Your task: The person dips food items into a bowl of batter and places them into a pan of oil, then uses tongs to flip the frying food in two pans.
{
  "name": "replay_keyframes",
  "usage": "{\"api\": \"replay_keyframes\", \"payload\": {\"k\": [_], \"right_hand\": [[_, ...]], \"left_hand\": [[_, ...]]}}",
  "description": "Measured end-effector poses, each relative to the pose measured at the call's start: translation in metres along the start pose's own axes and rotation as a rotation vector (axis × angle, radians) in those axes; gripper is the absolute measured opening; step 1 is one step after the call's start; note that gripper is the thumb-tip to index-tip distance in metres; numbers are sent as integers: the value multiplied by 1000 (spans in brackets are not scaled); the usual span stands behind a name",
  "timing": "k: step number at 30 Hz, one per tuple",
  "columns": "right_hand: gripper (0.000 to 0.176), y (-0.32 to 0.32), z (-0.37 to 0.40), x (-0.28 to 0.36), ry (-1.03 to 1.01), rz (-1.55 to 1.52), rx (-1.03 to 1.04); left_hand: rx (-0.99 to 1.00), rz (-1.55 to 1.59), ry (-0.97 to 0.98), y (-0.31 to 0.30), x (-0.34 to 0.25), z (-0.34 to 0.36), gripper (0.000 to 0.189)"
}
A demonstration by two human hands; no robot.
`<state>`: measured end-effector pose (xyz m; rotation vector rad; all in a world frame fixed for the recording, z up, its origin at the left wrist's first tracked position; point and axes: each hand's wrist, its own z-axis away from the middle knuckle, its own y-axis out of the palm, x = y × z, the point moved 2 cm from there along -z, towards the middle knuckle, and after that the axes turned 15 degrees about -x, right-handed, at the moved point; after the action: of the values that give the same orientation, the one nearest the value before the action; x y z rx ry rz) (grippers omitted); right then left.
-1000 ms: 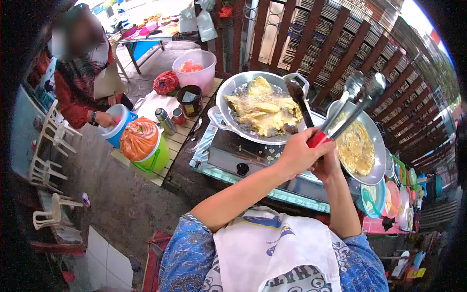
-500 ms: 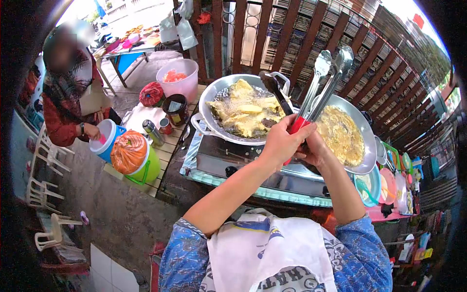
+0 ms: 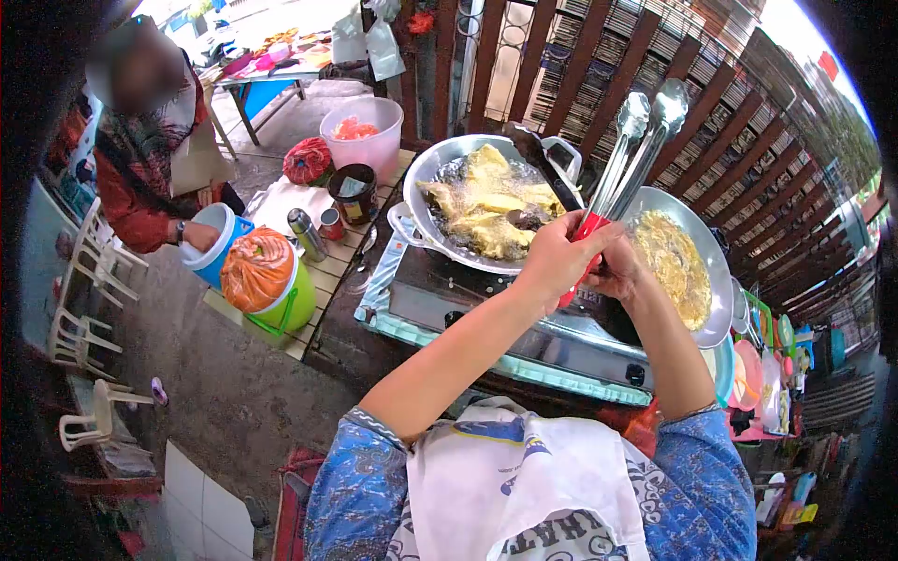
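Left hand [image 3: 561,257] and right hand [image 3: 622,271] both clasped round long steel tongs with red grip [image 3: 629,154]. Tongs held tips-up between round steel wok of frying yellow pieces [image 3: 423,176] and wide steel draining pan [image 3: 718,280]. Presumably held clear of hot oil.

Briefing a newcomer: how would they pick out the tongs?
Look at the stove with two wide metal pans. Between them, the left hand and right hand hold the tongs tips up. Only they have a red grip and paired shiny spoon ends.
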<state>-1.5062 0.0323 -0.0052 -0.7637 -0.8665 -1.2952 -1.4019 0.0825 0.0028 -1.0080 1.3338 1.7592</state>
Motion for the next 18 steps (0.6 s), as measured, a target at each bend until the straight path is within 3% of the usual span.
{"api": "replay_keyframes", "payload": {"k": [6, 11, 13, 14, 15, 17, 18], "right_hand": [[63, -14, -11, 16, 15, 55, -42], [45, -57, -31, 32, -26, 39, 58], [36, -61, -26, 49, -193, 401, 32], [42, -64, -26, 60, -258, 591, -4], [42, -68, -30, 62, -257, 590, -6], [57, -67, -31, 73, -924, 1031, -103], [67, -66, -30, 78, -944, 1223, -192]], "left_hand": [[36, 154, -72, -20, -23, 6, 36], [-124, 69, 70, -76, -61, 20, 33], [-206, 18, 107, -99, -68, 27, 31], [-233, 5, 130, -110, -70, 28, 31], [-260, -9, 153, -119, -70, 29, 31], [-286, -90, 158, -132, -68, 35, 32], [-312, -170, 164, -138, -66, 38, 33]]}}
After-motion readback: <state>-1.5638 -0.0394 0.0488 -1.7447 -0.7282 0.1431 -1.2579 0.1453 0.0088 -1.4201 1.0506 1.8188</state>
